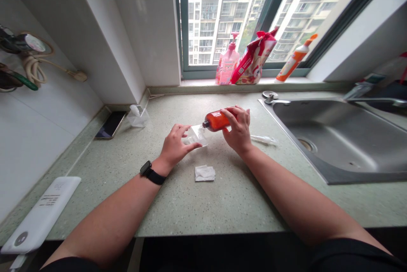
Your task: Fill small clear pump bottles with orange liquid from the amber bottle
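My right hand (238, 130) is wrapped round an amber bottle (218, 120) with a dark neck and no cap on it. The bottle lies tilted almost flat, its mouth pointing left. Just below that mouth is a small clear plastic container (197, 136), gripped at its side between the thumb and fingers of my left hand (176, 142). Whether liquid is flowing between the two is too small to tell. Nearer to me, a folded white tissue (204, 173) lies on the speckled green counter (178, 204). A clear-wrapped slim item (264, 140) rests beyond my right wrist.
To the right is a steel sink (324, 136), with a metal stopper (270, 95) at its corner. At left lie a phone (110, 124), a clear bag with a white pump head (138, 116) and a white power bank (43, 215). A pink pump bottle (227, 64) stands on the windowsill.
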`<state>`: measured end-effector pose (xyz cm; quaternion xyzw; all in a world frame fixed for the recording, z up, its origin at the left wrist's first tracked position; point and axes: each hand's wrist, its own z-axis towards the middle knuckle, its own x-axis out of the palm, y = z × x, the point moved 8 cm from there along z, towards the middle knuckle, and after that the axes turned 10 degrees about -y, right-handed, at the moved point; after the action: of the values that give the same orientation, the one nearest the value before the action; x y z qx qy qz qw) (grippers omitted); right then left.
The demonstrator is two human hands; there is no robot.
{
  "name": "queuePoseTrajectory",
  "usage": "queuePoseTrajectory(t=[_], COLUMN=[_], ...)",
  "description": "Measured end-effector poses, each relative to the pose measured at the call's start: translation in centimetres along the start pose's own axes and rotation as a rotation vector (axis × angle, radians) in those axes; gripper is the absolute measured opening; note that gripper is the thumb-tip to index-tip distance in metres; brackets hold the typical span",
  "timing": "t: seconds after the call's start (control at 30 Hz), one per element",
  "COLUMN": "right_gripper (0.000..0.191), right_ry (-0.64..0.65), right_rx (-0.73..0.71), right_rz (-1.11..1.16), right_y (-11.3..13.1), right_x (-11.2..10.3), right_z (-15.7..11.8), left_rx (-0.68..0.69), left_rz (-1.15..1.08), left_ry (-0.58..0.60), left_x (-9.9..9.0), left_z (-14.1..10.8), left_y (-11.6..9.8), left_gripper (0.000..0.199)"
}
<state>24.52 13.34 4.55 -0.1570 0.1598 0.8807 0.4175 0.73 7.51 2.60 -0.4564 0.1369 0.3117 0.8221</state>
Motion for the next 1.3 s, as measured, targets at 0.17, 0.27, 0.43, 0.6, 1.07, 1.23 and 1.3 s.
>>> queuePoseTrajectory(t=[0.17,0.27,0.43,0.6,1.07,1.23,1.3], right_gripper=[0.075,0.076,0.076,0.075,0.081,0.078,0.078], right_ry=[0.002,0.009,-0.014,-0.011,0.012,0.01,0.007], right_rx=[-0.006,-0.01,-0.029,-0.021,-0.006,-0.012,-0.013], right_rz=[-0.01,-0.021,0.001,-0.014,0.006,-0.002,0.003], right_y=[-0.06,-0.09,0.13,0.18,0.01,0.11,0.14], right_x=[0.04,0.07,-0.14,-0.15,-0.07,-0.11,-0.13], right_z=[0.0,-0.01,0.05,0.07,0.05,0.09,0.09], left_rx=[0.003,0.005,-0.003,-0.003,-0.019,-0.021,-0.027], left_rz=[-0.012,-0.009,-0.02,-0.023,0.002,0.007,0.007], left_ry=[-0.003,-0.005,-0.001,-0.002,0.006,0.011,0.013], left_x=[0.02,0.0,0.0,0.04,0.1,0.07,0.05], left_z=[0.01,0.01,0.02,0.01,-0.04,-0.02,-0.02], left_y=[0.0,-0.06,-0.02,0.11,0.28,0.16,0.14], left_gripper=[0.074,0.073,0.073,0.073,0.073,0.072,0.073])
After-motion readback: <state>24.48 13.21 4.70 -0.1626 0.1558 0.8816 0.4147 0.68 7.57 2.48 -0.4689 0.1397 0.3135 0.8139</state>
